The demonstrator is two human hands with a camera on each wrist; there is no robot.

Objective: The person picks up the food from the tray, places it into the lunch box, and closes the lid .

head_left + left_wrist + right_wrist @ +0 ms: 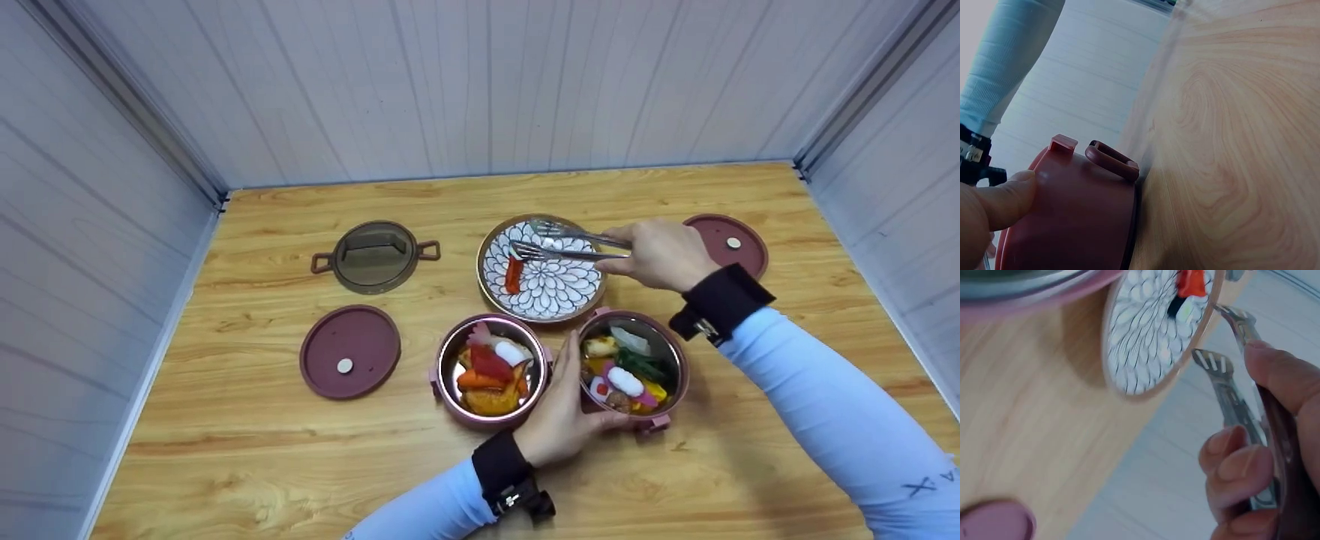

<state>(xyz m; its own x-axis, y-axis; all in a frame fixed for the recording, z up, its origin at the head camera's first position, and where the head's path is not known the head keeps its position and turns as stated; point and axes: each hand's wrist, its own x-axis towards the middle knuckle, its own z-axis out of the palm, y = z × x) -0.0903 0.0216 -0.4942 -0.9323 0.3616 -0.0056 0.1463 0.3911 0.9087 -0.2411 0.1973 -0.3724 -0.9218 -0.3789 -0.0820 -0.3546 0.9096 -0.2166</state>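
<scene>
My right hand (pixel 667 253) grips metal serving tongs (pixel 585 256), whose two slotted ends stand apart over a white petal-patterned plate (pixel 555 292). A red-orange piece of food (pixel 514 276) lies on the plate's left side, close by the lower tong end. My left hand (pixel 559 424) holds the right-hand pink lunch bowl (pixel 681 367), fingers along its left side and thumb at its front. In the left wrist view, that thumb (pixel 1008 202) presses the bowl's outer wall. Mixed food fills the bottom of this bowl. Left of the hand stands a second pink bowl (pixel 444 386) with food in it.
A dark red round lid (pixel 349 337) lies left of the bowls, with a brown handled lid (pixel 375 262) behind it. Another red lid (pixel 739 259) sits at the right rear, partly behind my right hand. Pale panel walls enclose the wooden table (pixel 247 457).
</scene>
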